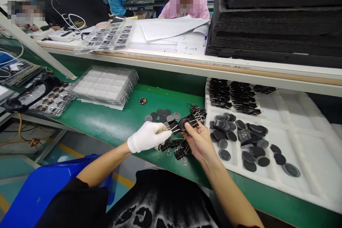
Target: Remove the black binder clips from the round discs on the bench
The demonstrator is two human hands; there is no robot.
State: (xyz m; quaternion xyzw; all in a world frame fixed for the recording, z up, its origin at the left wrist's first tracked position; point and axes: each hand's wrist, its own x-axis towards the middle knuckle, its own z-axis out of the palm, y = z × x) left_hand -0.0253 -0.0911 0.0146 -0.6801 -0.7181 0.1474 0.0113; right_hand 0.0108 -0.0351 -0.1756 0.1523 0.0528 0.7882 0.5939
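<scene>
My left hand (148, 136), in a white glove, pinches a black binder clip (173, 127) by its body. My bare right hand (199, 140) holds a dark round disc (183, 124) with a clip on it, touching the left hand's clip. Both hands hover over a pile of loose black binder clips (176, 147) on the green bench (112, 123). Several grey and black discs (161, 114) lie just beyond the hands, and more clips (198, 112) sit to the right of them.
A white foam tray (299, 139) at the right holds loose discs and rows of clipped parts (232, 96). Clear plastic blister trays (105, 85) are stacked at the left. Black foam sheets (278, 17) sit on the shelf above. People work across the bench.
</scene>
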